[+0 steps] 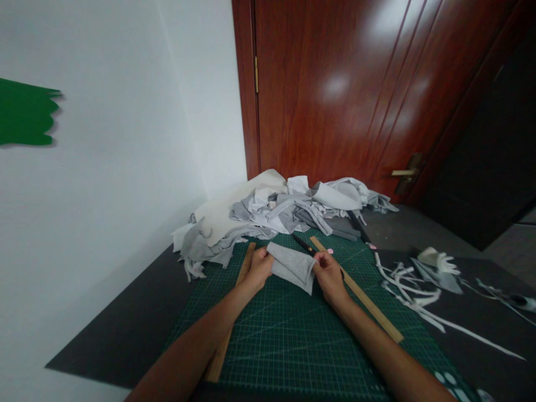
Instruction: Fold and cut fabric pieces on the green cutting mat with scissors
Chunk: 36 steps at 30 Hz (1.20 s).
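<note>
A small piece of grey fabric (291,267) is stretched between my two hands above the green cutting mat (288,346). My left hand (260,268) pinches its left edge, and my right hand (329,274) grips its right edge, where a fold or second layer shows. Just beyond the cloth lie scissors (304,244) with dark blades, partly hidden by the fabric and my right hand. One wooden ruler (221,353) runs under my left forearm. Another wooden ruler (371,307) slants past my right hand and under that forearm.
A heap of grey and white fabric scraps (268,209) covers the table's back, against the wall and wooden door (326,100). Thin white fabric strips (414,296) lie at the right beside a white glove (439,261). The black table (138,312) shows around the mat.
</note>
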{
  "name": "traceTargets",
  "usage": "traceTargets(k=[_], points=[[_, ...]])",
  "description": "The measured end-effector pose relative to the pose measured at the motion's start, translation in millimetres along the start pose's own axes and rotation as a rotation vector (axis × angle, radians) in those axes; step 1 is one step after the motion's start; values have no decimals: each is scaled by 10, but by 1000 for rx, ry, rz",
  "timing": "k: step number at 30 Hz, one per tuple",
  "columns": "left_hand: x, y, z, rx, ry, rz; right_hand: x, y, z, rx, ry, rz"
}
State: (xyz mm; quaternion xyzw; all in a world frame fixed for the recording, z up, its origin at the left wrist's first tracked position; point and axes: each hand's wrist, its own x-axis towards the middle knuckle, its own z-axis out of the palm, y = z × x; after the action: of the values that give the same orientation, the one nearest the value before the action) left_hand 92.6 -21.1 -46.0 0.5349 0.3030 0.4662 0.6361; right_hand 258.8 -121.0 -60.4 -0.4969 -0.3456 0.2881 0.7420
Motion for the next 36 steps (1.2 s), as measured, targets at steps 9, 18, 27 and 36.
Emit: traceTargets(k=[9, 18, 27, 36], points=[[-33, 97, -21, 136, -202, -38, -36, -115, 15, 174, -63, 175], [50, -117, -36, -76, -122, -81, -144, -143, 92, 163, -209, 511], [-10, -15, -3, -92, -125, -86, -66, -112, 45, 193, -141, 467], [-129, 135, 84, -45, -133, -17, -176, -303, 42, 61, -220, 400]])
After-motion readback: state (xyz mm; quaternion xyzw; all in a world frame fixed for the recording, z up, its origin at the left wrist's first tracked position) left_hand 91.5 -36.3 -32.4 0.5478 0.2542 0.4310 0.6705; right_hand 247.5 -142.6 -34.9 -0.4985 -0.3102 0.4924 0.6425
